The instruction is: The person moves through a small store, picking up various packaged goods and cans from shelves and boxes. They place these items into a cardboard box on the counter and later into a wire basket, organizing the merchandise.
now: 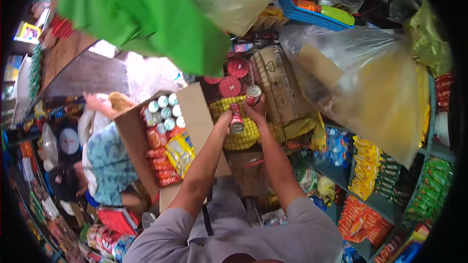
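Note:
My left hand grips a small red drink can, tilted so that one metal end faces me. Close beside it, my right hand holds a second red can with its round top showing. Both cans are above a yellow net-covered bundle. To the left stands an open cardboard carton. Inside it are several cans with pale tops, yellow packets and red-orange packets.
Red round lids and a brown carton lie beyond my hands. Green and clear plastic bags hang close overhead. Another person bends at the left. Snack-packet shelves line the right.

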Available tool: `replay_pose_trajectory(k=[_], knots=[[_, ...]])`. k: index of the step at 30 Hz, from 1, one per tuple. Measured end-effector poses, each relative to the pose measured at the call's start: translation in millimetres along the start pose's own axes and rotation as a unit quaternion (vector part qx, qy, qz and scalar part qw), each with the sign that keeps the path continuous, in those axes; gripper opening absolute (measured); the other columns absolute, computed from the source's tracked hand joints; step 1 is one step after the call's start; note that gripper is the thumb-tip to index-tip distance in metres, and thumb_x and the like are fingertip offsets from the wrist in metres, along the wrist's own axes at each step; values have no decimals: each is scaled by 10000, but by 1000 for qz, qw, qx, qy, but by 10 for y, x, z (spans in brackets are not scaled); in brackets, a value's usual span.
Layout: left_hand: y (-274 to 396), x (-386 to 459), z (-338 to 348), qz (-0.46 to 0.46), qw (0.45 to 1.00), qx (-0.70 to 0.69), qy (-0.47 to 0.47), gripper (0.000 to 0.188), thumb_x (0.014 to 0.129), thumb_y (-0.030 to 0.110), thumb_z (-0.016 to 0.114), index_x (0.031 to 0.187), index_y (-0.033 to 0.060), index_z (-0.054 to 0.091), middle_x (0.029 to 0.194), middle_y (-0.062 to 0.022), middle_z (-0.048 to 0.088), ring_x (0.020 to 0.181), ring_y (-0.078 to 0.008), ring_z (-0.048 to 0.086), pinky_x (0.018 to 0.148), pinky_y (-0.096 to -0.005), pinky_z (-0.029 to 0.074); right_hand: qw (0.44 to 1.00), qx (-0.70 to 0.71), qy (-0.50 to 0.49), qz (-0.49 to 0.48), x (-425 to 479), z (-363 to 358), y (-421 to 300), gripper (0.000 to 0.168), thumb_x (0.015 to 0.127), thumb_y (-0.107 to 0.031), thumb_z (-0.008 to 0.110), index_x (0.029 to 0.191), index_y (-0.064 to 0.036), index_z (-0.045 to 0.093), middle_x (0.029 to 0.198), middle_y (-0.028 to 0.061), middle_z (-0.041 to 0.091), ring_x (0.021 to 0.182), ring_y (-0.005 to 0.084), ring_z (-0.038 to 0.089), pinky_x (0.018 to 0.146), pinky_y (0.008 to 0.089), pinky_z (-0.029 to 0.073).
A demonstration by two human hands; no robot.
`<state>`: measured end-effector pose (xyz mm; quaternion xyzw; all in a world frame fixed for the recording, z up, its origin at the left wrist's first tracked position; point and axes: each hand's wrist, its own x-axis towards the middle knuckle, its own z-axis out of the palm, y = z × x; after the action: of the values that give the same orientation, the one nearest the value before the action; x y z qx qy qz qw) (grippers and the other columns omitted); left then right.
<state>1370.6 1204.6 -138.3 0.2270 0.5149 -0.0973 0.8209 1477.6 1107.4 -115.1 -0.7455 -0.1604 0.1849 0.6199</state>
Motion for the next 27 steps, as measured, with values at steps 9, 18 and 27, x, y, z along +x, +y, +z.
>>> replay_pose_trajectory(k=[9, 18, 27], knots=[[900, 1133, 148, 57, 988, 142, 28, 226, 890, 232, 490, 946, 54, 618, 773, -70, 634, 623, -179, 609, 556, -333, 511, 969, -171, 116, -135, 883, 327, 474, 660, 702, -234, 816, 1210, -24, 452, 1099, 163, 468, 1011, 274, 482, 900, 392, 401], [539, 1027, 299, 111, 993, 11, 27, 172, 767, 150, 576, 867, 36, 657, 818, -99, 633, 653, -187, 600, 566, -340, 484, 995, 15, 86, 56, 200, 239, 742, 753, 786, -168, 730, 1405, -48, 317, 1337, 238, 418, 1201, 356, 465, 1006, 428, 362], [692, 425, 343, 346, 882, 307, 86, 442, 704, 175, 619, 1101, -16, 585, 1024, -195, 638, 945, -284, 613, 822, -389, 487, 950, -272, -105, 109, 599, 397, 982, 637, 742, -281, 712, 1255, -23, 436, 1227, 209, 511, 1128, 352, 491, 919, 443, 405]])
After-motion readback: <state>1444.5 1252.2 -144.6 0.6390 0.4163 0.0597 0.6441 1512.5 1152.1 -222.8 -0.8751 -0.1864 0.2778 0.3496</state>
